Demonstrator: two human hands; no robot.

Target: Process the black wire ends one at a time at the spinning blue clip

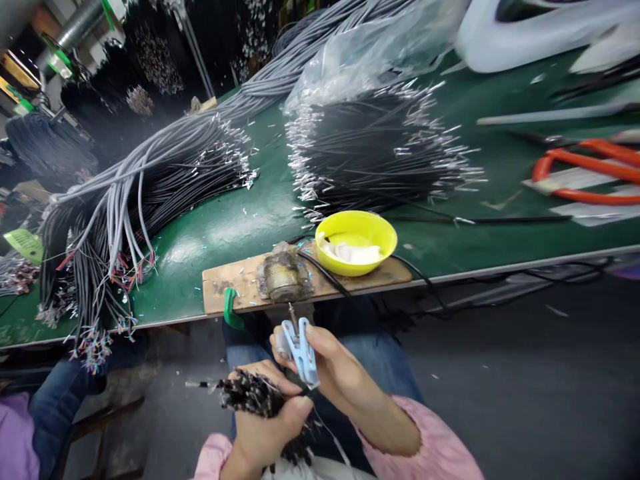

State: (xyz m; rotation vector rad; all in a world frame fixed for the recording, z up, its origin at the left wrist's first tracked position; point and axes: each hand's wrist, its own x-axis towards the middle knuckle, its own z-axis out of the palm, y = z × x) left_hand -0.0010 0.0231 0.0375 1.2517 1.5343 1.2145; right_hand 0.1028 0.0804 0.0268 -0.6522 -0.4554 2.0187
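Note:
My left hand point(267, 420) is closed around a bundle of thin black wires point(250, 393), their stripped ends pointing left. My right hand point(325, 363) pinches a light blue plastic clip point(300, 347) just above the bundle, below the table's edge. In front of the hands, a wooden board point(235, 287) lies on the green table point(240, 220). It carries a worn metal block point(284, 275) and a yellow bowl point(356, 241) with white material inside.
A large stack of black wires with metal ends point(375, 147) lies under clear plastic at mid-table. Grey cables point(150, 160) hang over the left edge. Orange-handled scissors point(590, 173) lie at the right. Another person's jeans-clad leg point(65, 393) is at lower left.

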